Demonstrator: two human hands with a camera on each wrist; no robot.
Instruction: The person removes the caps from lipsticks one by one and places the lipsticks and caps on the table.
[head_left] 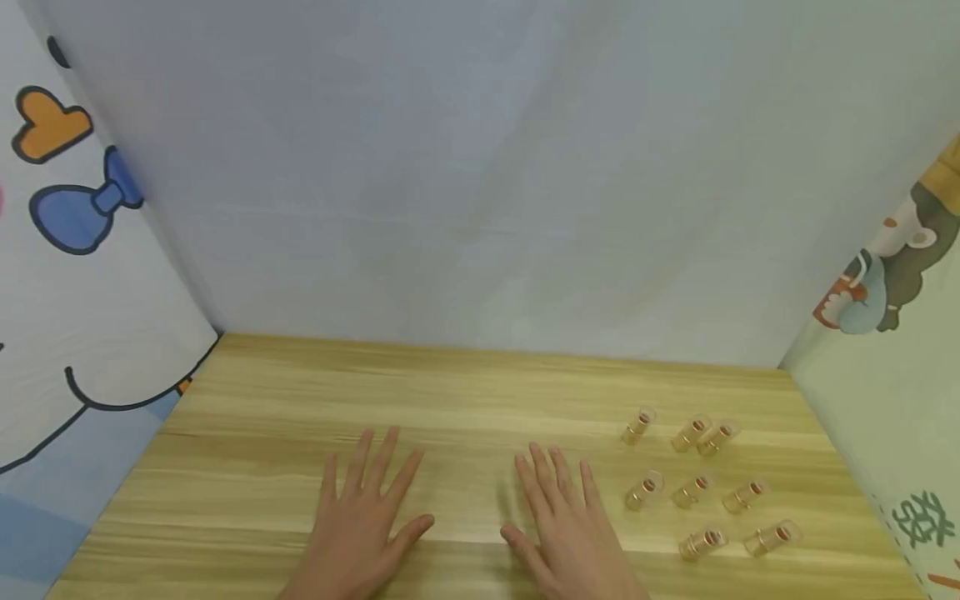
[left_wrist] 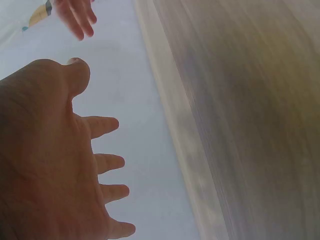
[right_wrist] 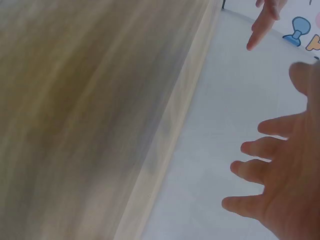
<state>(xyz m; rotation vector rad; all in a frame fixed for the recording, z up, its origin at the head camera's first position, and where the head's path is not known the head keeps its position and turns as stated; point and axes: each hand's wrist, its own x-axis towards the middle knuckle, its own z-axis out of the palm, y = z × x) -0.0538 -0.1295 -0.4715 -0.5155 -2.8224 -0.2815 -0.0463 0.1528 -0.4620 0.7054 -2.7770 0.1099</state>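
My left hand (head_left: 356, 529) is held palm down over the left-middle part of the wooden table (head_left: 480, 400), fingers straight and spread, with nothing in it. To its right, my right hand (head_left: 573, 537) has the same pose and is also bare. Both wrist views show a gap between palm and tabletop. Several small gold tubes with clear ends and dark red inside, resembling lipsticks, lie right of my right hand; the closest is a tube (head_left: 642, 492) beside its fingers, apart from them. Another tube (head_left: 702, 543) lies nearer the front.
A pale cloth wall (head_left: 480, 183) rises behind the table's far edge. Printed cartoon sheets flank it: a left sheet (head_left: 90, 317) with a blue bow and a green right sheet (head_left: 892, 400). Farther back on the right lies one more tube (head_left: 637, 425).
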